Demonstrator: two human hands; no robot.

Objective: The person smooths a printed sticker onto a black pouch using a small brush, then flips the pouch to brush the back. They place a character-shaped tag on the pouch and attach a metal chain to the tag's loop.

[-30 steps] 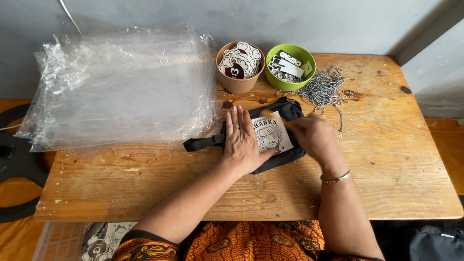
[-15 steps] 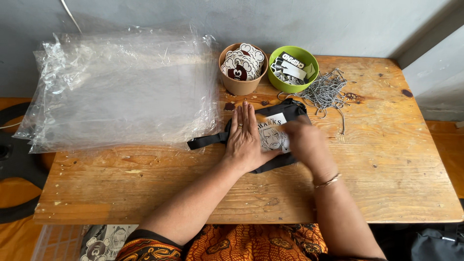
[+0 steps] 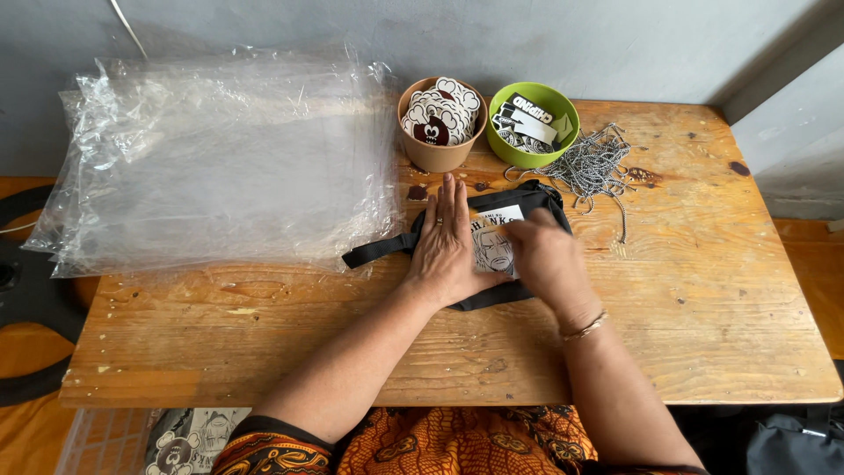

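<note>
Over on the left of the wooden surface (image 3: 703, 308) sits a thick stack of clear plastic bags (image 3: 220, 163), crinkled and overhanging the left edge. At the back, a tan cup (image 3: 440, 151) packed with round black-and-white stickers stands just beside a green bowl (image 3: 519, 154) holding flat printed labels. Right of the bowl, a tangle of silver ball chains (image 3: 593, 167) sprawls loose. A dark bag (image 3: 796, 444) peeks in at the lower right corner.

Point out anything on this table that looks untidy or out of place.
The ball chains lie in a loose tangle beside the green bowl, one strand trailing towards the table edge. The plastic bags overhang the left side.
</note>
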